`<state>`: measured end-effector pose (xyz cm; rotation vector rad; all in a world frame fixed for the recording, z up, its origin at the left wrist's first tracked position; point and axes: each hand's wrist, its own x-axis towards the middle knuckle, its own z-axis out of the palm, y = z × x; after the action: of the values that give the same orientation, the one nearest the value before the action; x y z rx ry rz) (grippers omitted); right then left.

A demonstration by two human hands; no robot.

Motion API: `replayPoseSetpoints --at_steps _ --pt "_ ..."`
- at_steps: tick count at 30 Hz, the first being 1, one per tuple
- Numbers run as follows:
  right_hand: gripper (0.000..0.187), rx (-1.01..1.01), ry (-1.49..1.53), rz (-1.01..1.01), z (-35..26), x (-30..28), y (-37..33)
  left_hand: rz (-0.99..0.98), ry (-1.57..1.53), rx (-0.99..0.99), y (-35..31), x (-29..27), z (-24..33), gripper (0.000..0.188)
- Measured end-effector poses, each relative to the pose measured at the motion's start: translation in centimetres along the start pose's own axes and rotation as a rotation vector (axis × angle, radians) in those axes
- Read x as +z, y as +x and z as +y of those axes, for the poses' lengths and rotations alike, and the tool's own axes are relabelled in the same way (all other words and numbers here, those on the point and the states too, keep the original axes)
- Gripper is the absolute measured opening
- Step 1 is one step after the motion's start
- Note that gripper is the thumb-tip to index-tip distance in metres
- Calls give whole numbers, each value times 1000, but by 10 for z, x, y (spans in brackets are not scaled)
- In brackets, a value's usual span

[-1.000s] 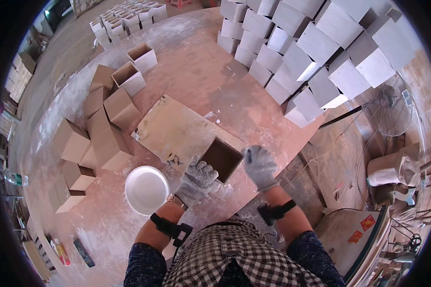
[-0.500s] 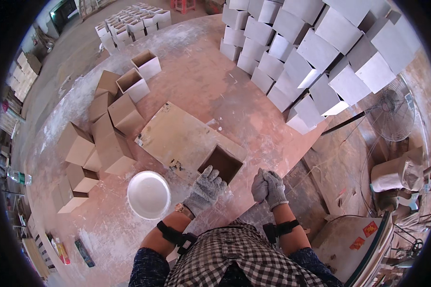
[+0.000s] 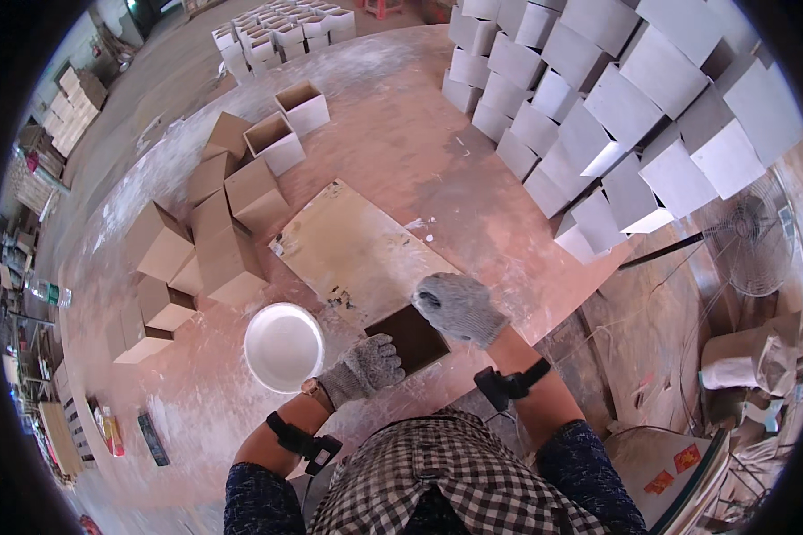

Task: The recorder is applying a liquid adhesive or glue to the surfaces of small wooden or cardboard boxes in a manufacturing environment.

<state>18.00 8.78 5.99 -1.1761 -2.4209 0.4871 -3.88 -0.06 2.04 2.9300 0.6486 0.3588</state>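
My left hand (image 3: 366,366), in a grey knit glove, has its fingers curled over the left wall of a small open box (image 3: 424,364) with a dark brown inside. My right hand (image 3: 459,309), gloved alike, is closed above the far right edge of the box. Whatever it may hold is hidden by its fingers. The box sits at the near end of a worn tan board (image 3: 357,245) lying on the table. Left of the board stands a round white bowl (image 3: 249,352).
Several brown boxes (image 3: 227,245) lie at the left, beside two white-sided open boxes (image 3: 281,152). White boxes (image 3: 589,125) are stacked high at the far right of the reddish table (image 3: 401,134). A fan (image 3: 754,241) stands off the right edge.
My right hand has moved left and away from me, from beside the box to above its far right edge. My left hand remains on the box, which has shifted slightly toward me.
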Motion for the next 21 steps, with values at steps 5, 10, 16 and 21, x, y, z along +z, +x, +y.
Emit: replayPoseSetpoints --at_steps 5,10,16,21 --pt "22 136 -14 -212 -13 -7 -9 -69 58 -59 0 -7 4 4" --pt "28 194 123 -197 -8 -7 -75 -17 88 -29 0 -1 2 4" --pt "28 235 141 -204 -2 -19 -94 -132 134 -27 2 -4 4 5" --pt "7 546 913 205 5 -15 -103 -8 -18 -124 2 -7 1 12"
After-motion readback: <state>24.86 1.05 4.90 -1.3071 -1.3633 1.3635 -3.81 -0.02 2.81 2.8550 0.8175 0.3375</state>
